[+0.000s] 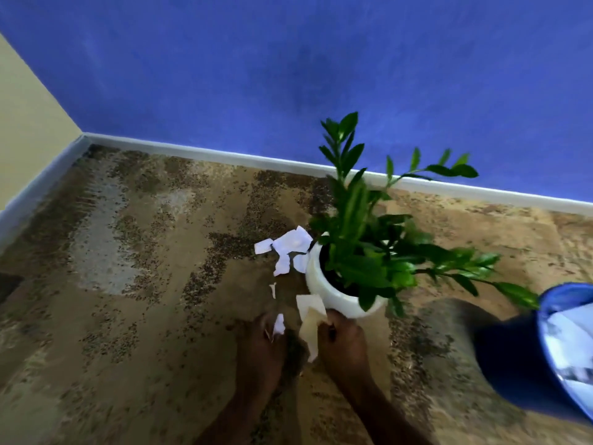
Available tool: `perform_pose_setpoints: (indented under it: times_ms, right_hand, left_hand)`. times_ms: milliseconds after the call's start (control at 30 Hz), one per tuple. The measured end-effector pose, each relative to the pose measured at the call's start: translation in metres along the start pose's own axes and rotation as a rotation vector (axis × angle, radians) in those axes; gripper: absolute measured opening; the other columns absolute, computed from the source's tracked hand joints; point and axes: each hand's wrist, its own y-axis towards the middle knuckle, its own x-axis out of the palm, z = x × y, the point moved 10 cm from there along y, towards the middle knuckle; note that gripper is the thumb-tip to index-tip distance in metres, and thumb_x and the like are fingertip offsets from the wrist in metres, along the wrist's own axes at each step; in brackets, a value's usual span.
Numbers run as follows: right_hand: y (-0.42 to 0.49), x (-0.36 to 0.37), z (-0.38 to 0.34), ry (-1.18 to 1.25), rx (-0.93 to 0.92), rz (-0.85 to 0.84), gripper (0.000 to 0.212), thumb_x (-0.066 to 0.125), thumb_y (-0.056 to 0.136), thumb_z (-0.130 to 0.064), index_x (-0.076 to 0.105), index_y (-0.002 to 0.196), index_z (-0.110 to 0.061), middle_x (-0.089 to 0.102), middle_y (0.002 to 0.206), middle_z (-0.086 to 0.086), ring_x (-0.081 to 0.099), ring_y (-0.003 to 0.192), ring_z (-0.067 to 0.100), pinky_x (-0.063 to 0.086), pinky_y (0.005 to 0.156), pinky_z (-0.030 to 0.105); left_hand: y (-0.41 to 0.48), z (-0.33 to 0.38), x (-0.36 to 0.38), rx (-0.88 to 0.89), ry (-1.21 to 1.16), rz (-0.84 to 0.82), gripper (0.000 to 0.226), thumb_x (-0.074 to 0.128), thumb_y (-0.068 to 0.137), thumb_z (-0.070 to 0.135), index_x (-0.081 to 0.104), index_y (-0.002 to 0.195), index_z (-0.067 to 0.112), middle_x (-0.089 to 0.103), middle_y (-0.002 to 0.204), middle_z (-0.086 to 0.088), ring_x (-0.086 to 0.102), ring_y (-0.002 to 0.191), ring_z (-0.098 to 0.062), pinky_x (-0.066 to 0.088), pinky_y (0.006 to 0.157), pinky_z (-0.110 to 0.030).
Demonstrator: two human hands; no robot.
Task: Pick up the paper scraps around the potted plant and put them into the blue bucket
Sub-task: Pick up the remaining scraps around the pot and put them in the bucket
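Two pieces of paper are being gathered at the near side of the potted plant, whose white pot stands on the carpeted floor not far from the blue wall. A large scrap, creased and cream-white, is pinched by one edge between the thumb and curled fingers of the right hand, just beside the base of the pot. That edge hold is probably chosen so that the paper can be drawn away without the pot being knocked. A small scrap is held at the curled fingertips of the left hand, though motion blur leaves the exact grip unclear. Both hands seem to be used together so that fewer trips are needed. More paper is left on the floor: a cluster of scraps lies against the pot's far-left side, and a thin sliver lies between that cluster and the hands. The blue bucket is seen at the right edge, near the plant, likely within reach of the right arm. Something pale shows inside it, but whether that is paper cannot be told. The task is judged to be only partly done.
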Motion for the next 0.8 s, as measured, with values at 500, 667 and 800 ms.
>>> perform_pose_setpoints:
  times_ms: [500, 667, 800]
  right_hand:
    - [-0.024, -0.253, 0.096, 0.071, 0.159, 0.09, 0.024, 0.056, 0.075, -0.007, 0.071, 0.093, -0.013, 0.07, 0.082, 0.0, 0.06, 0.072, 0.008, 0.043, 0.065, 0.017]
    - [-0.025, -0.328, 0.129, 0.168, 0.266, 0.274, 0.035, 0.053, 0.079, -0.001, 0.062, 0.074, -0.034, 0.063, 0.065, -0.008, 0.063, 0.062, 0.019, 0.056, 0.06, 0.038]
    - [-0.032, -0.368, 0.159, 0.199, 0.295, 0.387, 0.024, 0.049, 0.081, -0.009, 0.061, 0.072, -0.027, 0.065, 0.059, 0.0, 0.067, 0.053, 0.02, 0.057, 0.054, 0.047]
  left_hand:
    - [-0.103, 0.187, 0.163, -0.095, -0.136, -0.351, 0.021, 0.063, 0.087, 0.012, 0.064, 0.107, 0.02, 0.065, 0.087, 0.004, 0.058, 0.075, 0.0, 0.04, 0.058, -0.002]
    - [-0.111, 0.24, 0.199, -0.043, -0.051, -0.374, 0.012, 0.066, 0.079, 0.031, 0.061, 0.073, 0.021, 0.068, 0.076, -0.001, 0.066, 0.081, -0.025, 0.054, 0.075, -0.039]
    - [-0.115, 0.27, 0.232, 0.022, -0.119, -0.434, 0.007, 0.06, 0.074, 0.043, 0.06, 0.081, 0.044, 0.068, 0.083, 0.011, 0.069, 0.079, -0.021, 0.058, 0.073, -0.047]
